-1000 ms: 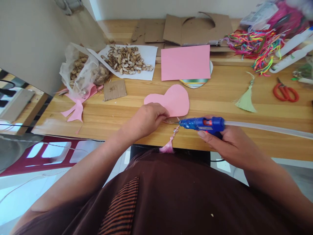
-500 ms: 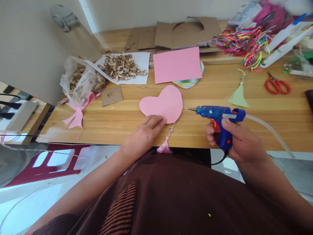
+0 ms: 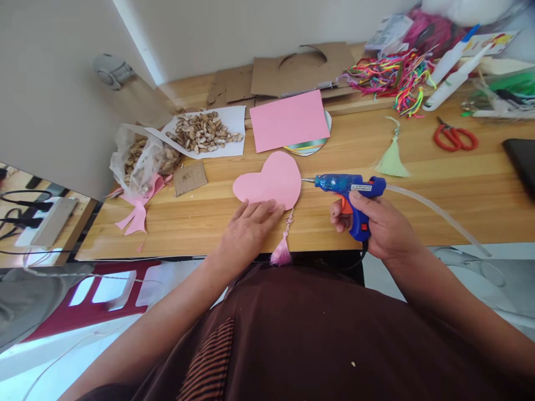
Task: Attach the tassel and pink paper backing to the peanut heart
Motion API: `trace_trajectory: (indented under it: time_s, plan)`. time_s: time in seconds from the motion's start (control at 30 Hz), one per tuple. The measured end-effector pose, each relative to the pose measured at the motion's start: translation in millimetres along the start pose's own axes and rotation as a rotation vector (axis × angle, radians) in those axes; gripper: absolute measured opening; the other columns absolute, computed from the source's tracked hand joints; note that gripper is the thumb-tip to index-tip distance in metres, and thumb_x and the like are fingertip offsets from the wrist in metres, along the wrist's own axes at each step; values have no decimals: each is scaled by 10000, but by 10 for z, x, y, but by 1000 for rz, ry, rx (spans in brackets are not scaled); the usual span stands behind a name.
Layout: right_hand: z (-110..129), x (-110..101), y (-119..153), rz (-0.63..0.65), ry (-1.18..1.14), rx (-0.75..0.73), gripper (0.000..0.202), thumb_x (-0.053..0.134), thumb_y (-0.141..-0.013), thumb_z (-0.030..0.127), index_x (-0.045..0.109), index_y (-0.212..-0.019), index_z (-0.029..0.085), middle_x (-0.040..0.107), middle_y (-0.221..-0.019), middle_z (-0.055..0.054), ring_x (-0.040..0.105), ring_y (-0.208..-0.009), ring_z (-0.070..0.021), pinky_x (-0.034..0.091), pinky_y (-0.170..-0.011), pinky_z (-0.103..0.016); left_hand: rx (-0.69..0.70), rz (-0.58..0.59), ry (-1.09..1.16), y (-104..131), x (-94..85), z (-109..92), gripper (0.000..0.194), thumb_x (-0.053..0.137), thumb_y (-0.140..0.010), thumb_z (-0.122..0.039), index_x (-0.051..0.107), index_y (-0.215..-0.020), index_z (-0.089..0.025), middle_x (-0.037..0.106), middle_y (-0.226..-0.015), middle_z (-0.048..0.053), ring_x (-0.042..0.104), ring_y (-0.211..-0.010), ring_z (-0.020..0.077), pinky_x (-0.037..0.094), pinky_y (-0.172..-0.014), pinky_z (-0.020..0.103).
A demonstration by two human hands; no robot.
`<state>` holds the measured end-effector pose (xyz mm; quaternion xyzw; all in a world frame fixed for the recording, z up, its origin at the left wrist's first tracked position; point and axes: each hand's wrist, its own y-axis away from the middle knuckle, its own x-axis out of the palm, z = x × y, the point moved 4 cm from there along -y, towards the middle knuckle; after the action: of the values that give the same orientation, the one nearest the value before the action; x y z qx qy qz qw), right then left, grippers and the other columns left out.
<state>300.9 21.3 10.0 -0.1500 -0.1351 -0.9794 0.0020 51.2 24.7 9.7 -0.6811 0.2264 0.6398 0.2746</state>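
A pink paper heart [image 3: 273,179] lies on the wooden table near its front edge. My left hand [image 3: 249,225] rests on the heart's lower edge with the fingers stretched out flat. From the heart's lower right hangs a pink tassel [image 3: 281,250] on a beaded cord, reaching the table's edge. In my right hand [image 3: 371,220] I grip a blue glue gun [image 3: 340,182], fingers around its handle near the orange trigger. Its metal nozzle points left, at the heart's right edge; I cannot tell whether they touch. A clear glue stick [image 3: 438,211] sticks out of the gun's back.
Behind the heart lies a pink paper rectangle [image 3: 289,121] over a striped piece. Peanuts [image 3: 201,131] on white paper, a plastic bag [image 3: 137,161] and pink scraps [image 3: 136,216] are left. A green tassel [image 3: 393,157], red-handled scissors [image 3: 455,137] and coloured cords [image 3: 388,75] lie right.
My right hand has brought the glue gun left, its nozzle now close to the heart's right edge. My left hand stays on the heart. The whole view has shifted slightly.
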Motion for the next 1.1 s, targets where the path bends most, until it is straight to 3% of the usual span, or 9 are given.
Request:
trace_trajectory:
  time_s: [0.13, 0.27, 0.43, 0.57, 0.67, 0.73, 0.93, 1.1]
  plan:
    - [127, -98, 66, 55, 72, -9, 316, 780, -845, 503, 691, -833, 201, 682, -809, -26, 616, -641, -139, 484, -520, -255, -2, -22, 1, -35, 8, -9, 561, 442, -978, -63, 516, -1504, -243, 621, -1471, 116, 579, -1351, 282, 396, -1225, 566]
    - [220, -238, 180, 22, 82, 14, 284, 759, -882, 482, 714, -834, 206, 679, -828, -29, 627, -655, -135, 473, -526, -248, -8, -80, -16, -45, 13, -34, 574, 416, -963, -28, 517, -1508, -176, 637, -1445, 138, 591, -1327, 295, 412, -1214, 547]
    - [164, -321, 287, 27, 97, 61, 330, 784, -846, 527, 723, -826, 204, 669, -831, -34, 631, -656, -133, 472, -516, -240, 7, -70, -22, 23, 15, 237, 611, 437, -943, 0, 567, -1472, -276, 652, -1452, 75, 611, -1317, 266, 409, -1213, 557]
    - [76, -261, 312, 137, 219, 52, 328, 748, -880, 536, 727, -860, 209, 683, -864, -35, 643, -659, -130, 497, -509, -235, -26, -209, 73, 48, 5, 486, 510, 431, -940, 10, 726, -1242, -276, 743, -1271, 56, 674, -1184, 229, 520, -1098, 487]
    - [34, -153, 289, 253, 354, 22, 337, 704, -919, 546, 727, -887, 212, 699, -893, -44, 654, -665, -133, 523, -517, -245, -30, -382, 177, -5, -9, 455, 306, 504, -982, -82, 750, -1120, -199, 757, -1158, 92, 694, -1073, 217, 590, -965, 400]
    - [33, -80, 251, 297, 434, -13, 360, 680, -930, 566, 724, -887, 211, 698, -860, -42, 646, -643, -130, 532, -521, -253, -6, -436, 234, -70, -14, 369, 189, 592, -981, -148, 739, -1098, -167, 755, -1121, 105, 695, -1040, 213, 592, -946, 376]
    - [86, 56, 104, 272, 632, -36, 423, 652, -924, 625, 707, -897, 207, 698, -818, -46, 628, -633, -136, 540, -525, -267, -6, -353, 270, -223, -46, 306, 70, 663, -949, -163, 723, -916, -177, 755, -991, 71, 686, -929, 203, 574, -861, 347]
    - [90, 111, 13, 277, 704, -36, 444, 630, -927, 649, 696, -910, 210, 703, -838, -48, 630, -643, -142, 542, -538, -283, 17, -299, 248, -243, -61, 322, 72, 647, -951, -155, 710, -918, -166, 754, -979, 73, 668, -921, 221, 549, -844, 359]
